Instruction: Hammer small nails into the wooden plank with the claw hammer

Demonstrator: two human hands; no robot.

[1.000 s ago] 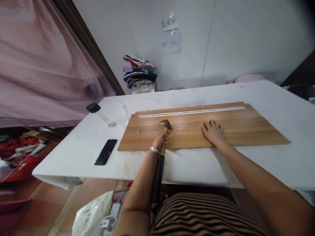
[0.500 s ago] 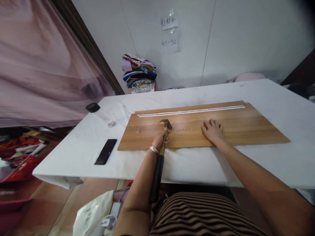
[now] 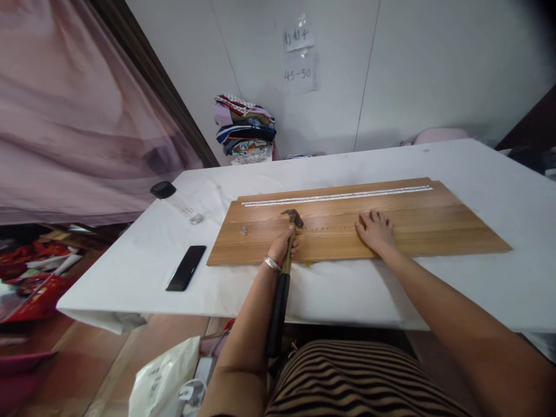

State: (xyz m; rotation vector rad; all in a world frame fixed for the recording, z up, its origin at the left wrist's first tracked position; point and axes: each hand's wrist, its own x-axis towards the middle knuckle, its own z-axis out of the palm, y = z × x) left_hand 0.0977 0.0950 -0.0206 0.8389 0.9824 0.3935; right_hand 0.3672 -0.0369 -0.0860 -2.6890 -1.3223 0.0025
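My left hand (image 3: 283,244) is wrapped round the upper handle of a claw hammer (image 3: 278,310), close under its rusty head. The head lies low over a wooden board (image 3: 417,217), at the left end of a row of small dark dots; whether it touches the board I cannot tell. My right hand (image 3: 376,233) rests on the board at the row's right end, fingers spread and holding nothing. A small pile of nails (image 3: 244,230) lies on the board's left part. Two thin white strips (image 3: 339,197) run along its far side.
The board lies on a table with a white cloth (image 3: 130,272). Left of the board are a black phone (image 3: 186,268) and a clear bottle with a black lid (image 3: 178,202) on its side. Folded clothes (image 3: 246,130) are stacked behind the table, by the wall.
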